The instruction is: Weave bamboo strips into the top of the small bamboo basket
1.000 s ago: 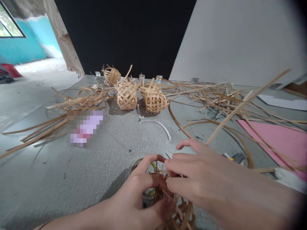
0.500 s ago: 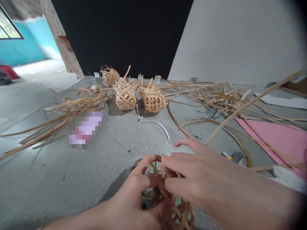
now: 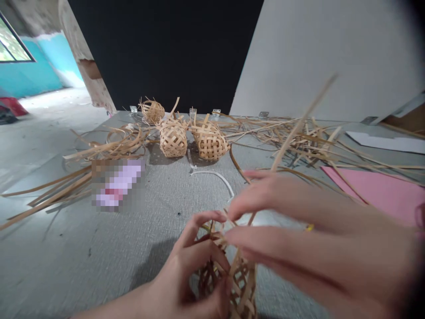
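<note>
A small open-weave basket (image 3: 244, 283) of pale, flat strips, probably bamboo, stands close to me at the bottom centre. My left hand (image 3: 195, 266) is closed around its left side, thumb on the near wall and fingers bent over the rim. Above the rim, my right hand (image 3: 299, 230) has its thumb and index fingertips close together at the weave, slightly blurred. One long strip (image 3: 295, 133) rises from the basket, passes behind the right index finger and points up to the right. Loose strip ends at the rim are partly hidden by my fingers.
Two woven baskets (image 3: 173, 139) (image 3: 212, 141) and an unfinished, frayed one (image 3: 152, 111) sit at the back. Loose strips lie in heaps at left (image 3: 113, 144) and right (image 3: 302, 141). Pink paper (image 3: 381, 195) lies at right; a white curved strip (image 3: 215, 175) lies mid-table.
The right hand has lifted slightly and shifted at the rim. The long strip has swung to a steeper angle, its tip moving left and up. My left hand still grips the basket.
</note>
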Tool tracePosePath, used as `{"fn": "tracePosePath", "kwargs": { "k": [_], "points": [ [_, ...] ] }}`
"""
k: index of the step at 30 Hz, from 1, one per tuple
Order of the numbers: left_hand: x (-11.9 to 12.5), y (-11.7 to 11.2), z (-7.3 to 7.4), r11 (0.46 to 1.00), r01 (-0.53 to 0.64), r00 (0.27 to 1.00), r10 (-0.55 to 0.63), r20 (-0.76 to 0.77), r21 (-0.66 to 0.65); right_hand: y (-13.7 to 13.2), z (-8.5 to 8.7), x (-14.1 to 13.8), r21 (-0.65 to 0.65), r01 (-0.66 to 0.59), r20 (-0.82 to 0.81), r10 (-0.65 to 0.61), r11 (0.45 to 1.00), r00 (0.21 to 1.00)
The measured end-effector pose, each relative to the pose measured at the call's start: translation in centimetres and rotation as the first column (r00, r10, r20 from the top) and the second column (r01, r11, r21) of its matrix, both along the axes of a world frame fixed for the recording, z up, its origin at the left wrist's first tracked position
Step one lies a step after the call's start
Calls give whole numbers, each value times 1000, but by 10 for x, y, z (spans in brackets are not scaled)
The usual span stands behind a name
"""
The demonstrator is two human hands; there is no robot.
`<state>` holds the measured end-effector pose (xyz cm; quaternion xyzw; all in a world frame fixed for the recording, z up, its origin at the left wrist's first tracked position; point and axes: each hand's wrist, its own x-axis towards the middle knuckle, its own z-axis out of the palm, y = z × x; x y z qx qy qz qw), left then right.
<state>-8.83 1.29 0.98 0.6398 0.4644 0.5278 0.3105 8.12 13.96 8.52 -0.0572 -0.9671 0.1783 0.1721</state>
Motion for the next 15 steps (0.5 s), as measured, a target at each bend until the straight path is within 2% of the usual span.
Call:
{"fn": "tracePosePath", "kwargs": {
  "k": [2, 4, 6, 8, 10, 12, 15],
  "points": [
    [-3, -4, -1, 999, -28, 1000, 28, -6, 27, 10, 7, 12, 22, 139, -160, -133, 990, 978],
    [-6, -6, -2, 997, -59, 998, 60, -10, 40, 16, 15, 21, 173, 321, -337, -250, 931, 908],
    [-6, -7, -4, 996, -74, 997, 75, -14, 54, 16, 22, 22, 208, 428, -480, -289, 880, 829],
    [-6, -6, -7, 994, -94, 995, 95, -10, 58, 8, 23, 16, 88, 457, -532, -346, 885, 773],
    [-4, -5, -9, 992, -120, 993, 120, 18, 38, -2, 17, 8, -40, 480, -508, -431, 876, 745],
    [-3, -5, -12, 992, -130, 989, 129, 70, 3, -11, 3, 3, -65, 455, -503, -423, 888, 753],
    [-1, -4, -15, 993, -115, 990, 115, 80, -15, -20, -25, -1, -232, 365, -419, -431, 902, 799]
  ]
}}
